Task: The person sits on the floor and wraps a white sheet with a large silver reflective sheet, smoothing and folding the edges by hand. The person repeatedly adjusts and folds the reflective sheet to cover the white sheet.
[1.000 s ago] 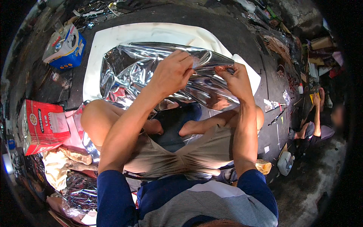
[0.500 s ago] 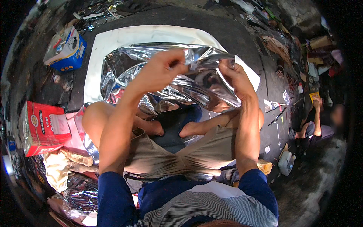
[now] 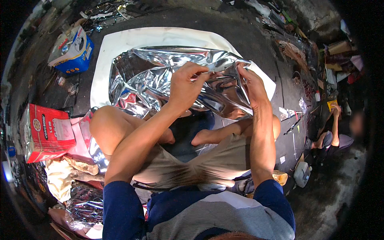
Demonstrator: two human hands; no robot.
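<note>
A crinkled, mirror-like silver foil sheet [image 3: 156, 86] lies spread in front of me, over a large white sheet [image 3: 168, 34] on the dark floor. My right hand [image 3: 254, 86] grips the foil near its right edge, thumb on top, and lifts that part a little. Over the foil's middle, my left hand [image 3: 186, 86] is closed in a pinch, thumb against fingertips. What lies between those fingertips is too small to make out. The near edge of the foil reaches my bare legs, where I sit with knees apart.
A blue and white box [image 3: 74, 52] stands at the far left. Nearer on that side is a red carton [image 3: 46, 134], with crumpled foil scraps [image 3: 86, 204] below it. To the right sits another person [image 3: 336, 134] holding something yellow, near a whitish jerrycan [image 3: 302, 174]. Scraps line the far right.
My left hand has moved right and toward me, lower over the foil. The right hand has shifted slightly right, still on the foil, which now lies flatter.
</note>
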